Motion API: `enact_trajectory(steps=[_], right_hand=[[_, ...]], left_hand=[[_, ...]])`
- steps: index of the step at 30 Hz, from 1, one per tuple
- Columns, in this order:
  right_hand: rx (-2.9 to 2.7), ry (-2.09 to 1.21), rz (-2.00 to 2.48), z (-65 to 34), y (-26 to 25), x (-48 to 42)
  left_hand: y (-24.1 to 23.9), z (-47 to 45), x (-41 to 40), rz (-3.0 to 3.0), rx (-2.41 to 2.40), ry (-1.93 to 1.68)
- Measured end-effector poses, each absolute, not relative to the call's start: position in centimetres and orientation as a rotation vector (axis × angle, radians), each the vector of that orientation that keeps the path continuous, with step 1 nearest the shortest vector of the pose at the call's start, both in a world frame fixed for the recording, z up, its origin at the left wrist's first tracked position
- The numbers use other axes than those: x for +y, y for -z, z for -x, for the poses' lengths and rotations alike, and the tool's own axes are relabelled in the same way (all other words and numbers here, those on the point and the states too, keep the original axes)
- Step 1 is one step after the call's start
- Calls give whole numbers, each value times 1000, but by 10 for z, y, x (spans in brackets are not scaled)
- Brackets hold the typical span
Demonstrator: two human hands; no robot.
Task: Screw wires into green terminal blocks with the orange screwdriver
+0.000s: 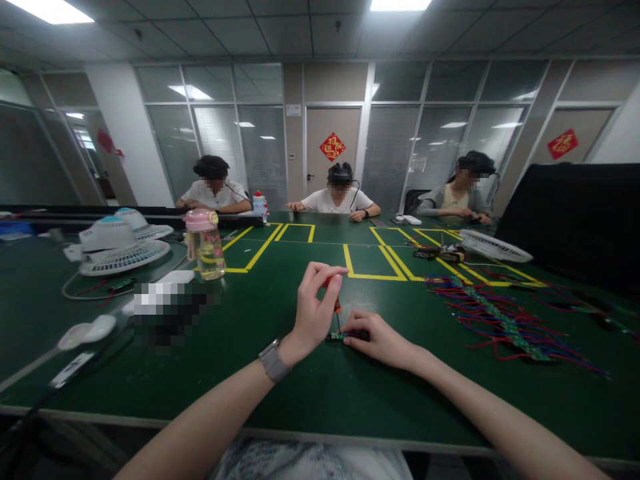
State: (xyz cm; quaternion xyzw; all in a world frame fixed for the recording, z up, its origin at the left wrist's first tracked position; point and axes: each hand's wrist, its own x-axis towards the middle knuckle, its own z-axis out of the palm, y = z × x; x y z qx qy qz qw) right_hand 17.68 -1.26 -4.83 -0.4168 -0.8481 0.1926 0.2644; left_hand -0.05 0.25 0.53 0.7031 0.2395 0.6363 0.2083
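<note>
My left hand (pixel 316 300), with a watch at the wrist, is closed around the orange-red handle of a screwdriver (pixel 337 308). The screwdriver stands nearly upright, its shaft running down to a small green circuit board (pixel 336 337) on the table. Beside the shaft, my right hand (pixel 377 339) lies low on the tabletop, its thumb and fingers pinching the board's right end. Something dark under those fingers is mostly hidden. Where the tip meets the board is too small to make out.
On the right lie a row of circuit boards with red and blue wires (pixel 505 320), a white fan part (pixel 495 245) and a black screen-like panel (pixel 575 227). At left stand white fans (pixel 125 250) and a pink-lidded bottle (pixel 205 250). Several people sit across the green table (pixel 210 407).
</note>
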Motion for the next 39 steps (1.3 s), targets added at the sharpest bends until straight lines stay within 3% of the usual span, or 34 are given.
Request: enact_trajectory(steps=[22, 33, 39], right_hand=[[-2304, -514, 1118, -176, 48, -11], [-2290, -523, 1138, -175, 46, -13], [-2287, -543, 1130, -176, 45, -13]], left_hand=[[0, -4, 6, -1847, 534, -1587], [-5, -1, 4, -1991, 741, -1811], [-2, -1, 5, -1883, 590, -1648]])
